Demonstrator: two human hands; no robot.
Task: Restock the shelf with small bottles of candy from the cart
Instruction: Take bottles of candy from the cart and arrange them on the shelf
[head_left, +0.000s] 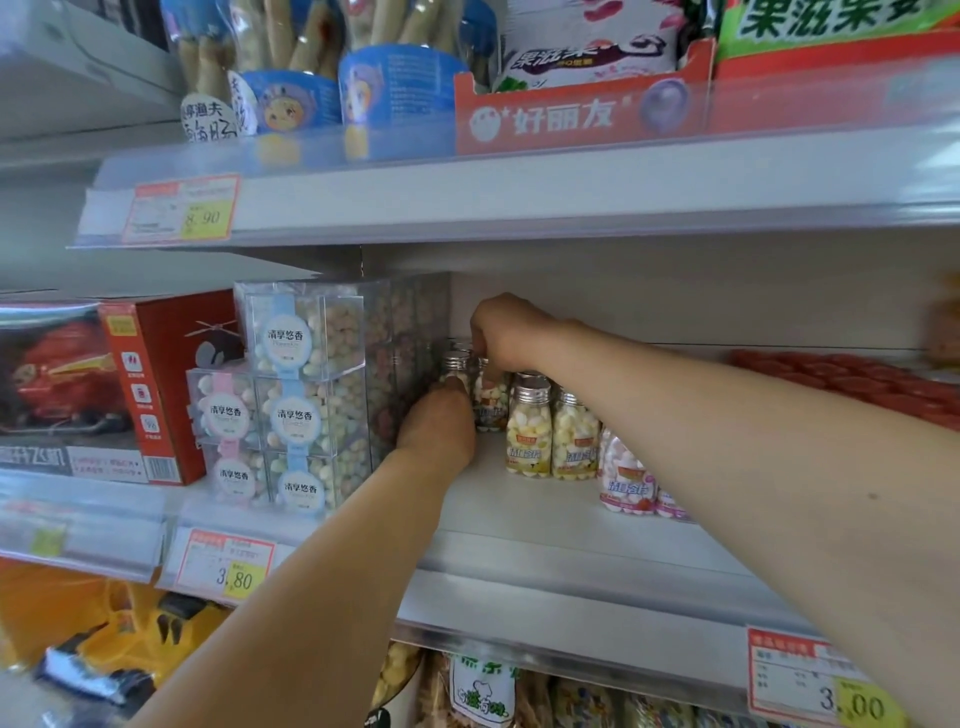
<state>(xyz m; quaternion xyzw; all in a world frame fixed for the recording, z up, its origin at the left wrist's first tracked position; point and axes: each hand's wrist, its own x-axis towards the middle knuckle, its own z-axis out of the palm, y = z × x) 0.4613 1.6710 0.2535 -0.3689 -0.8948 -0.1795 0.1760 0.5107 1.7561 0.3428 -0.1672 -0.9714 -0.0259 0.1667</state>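
Nearest to me is my right forearm (779, 467), and my left forearm (322, 597) comes up from below; both reach deep over the shelf (545, 525) toward its back left part. My left hand (439, 426) is curled round a silver-capped bottle (457, 364), with the thumb against its side, though the back of the hand hides most of the fingers. My right hand (511, 332) comes from above, and its fingers pinch the top of a second bottle (491, 402) just beside the first one. I think I hold them so because the place is narrow: the clear candy boxes (306, 395) stand close on the left, and the yellow candy bottles (530, 431) stand just on the right. The grip from above lets me lower one bottle straight down, and the lower hand guides the other one to the back. The pink candy bottles (626, 480) stand nearer the front edge, partly behind my right arm. The front left part of the shelf, above the price tag (226, 564), is bare, so I judge that more bottles must come. The cart is not in view.
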